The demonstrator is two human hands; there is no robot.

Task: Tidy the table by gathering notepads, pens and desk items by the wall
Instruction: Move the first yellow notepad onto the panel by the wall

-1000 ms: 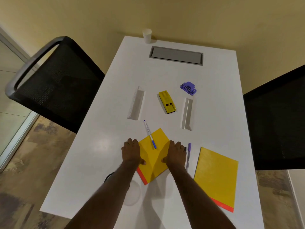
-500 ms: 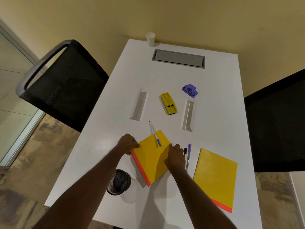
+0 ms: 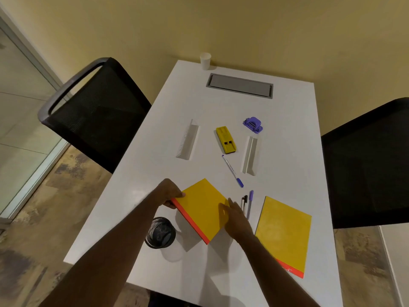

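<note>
Head view showed the desk (image 3: pixel 287 120), where a notepad (image 3: pixel 205 207) near its front edge looked light, thin and bendy, best taken by its edges. Left hand (image 3: pixel 168 193) pinched its red-bound corner; right hand (image 3: pixel 236 218) lay spread on the cover. Fingers underneath were hidden; pens (image 3: pixel 246 203) beside it blurred together.

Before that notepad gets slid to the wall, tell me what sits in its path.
The left hand grips the raised yellow notepad; the right hand steadies it. Straight ahead lie the blue-capped pen, the yellow stapler and two white angled strips, then the grey cable hatch near the wall.
</note>
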